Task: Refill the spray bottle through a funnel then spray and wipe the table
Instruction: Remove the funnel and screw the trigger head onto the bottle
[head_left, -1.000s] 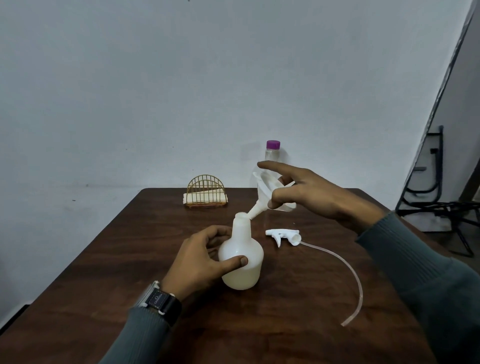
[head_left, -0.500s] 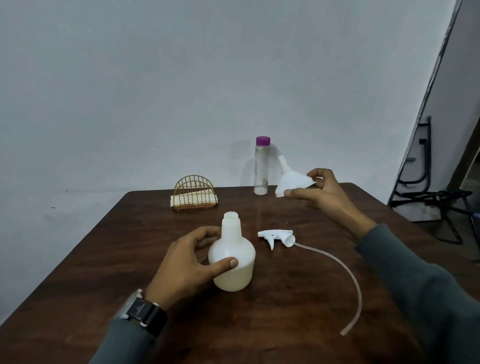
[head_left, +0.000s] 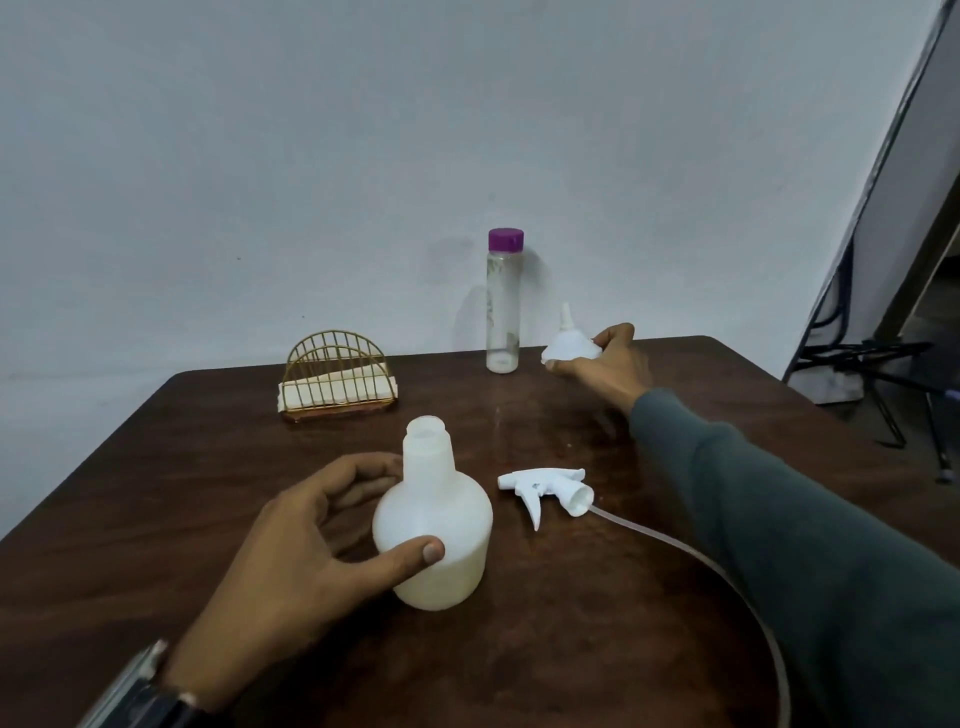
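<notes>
left hand: the left hand (head_left: 306, 540) was wrapped around the squat white translucent plastic spray bottle (head_left: 434, 525), thumb on its front, holding it upright on the dark brown wooden table (head_left: 208, 467); pale liquid showed in its lower part
right hand: the right hand (head_left: 605, 361) gripped the small white plastic funnel (head_left: 569, 345), wide mouth down, spout up, low over the table or touching it; which, i could not tell
change: a second earlier the funnel's spout was at the bottle's neck; it had since been lifted out and carried away to the far right of the left hand; the neck stood open
meaning: the refill looked finished; fitting the head seemed next
spray head: the white plastic trigger spray head (head_left: 548, 491) with its clear dip tube (head_left: 717, 577) lay just right of the bottle, under the right forearm
other things: a tall clear bottle with a purple cap (head_left: 503, 306) stood just left of the right hand; a gold wire holder with folded cloths (head_left: 337, 376) sat beyond the left hand
</notes>
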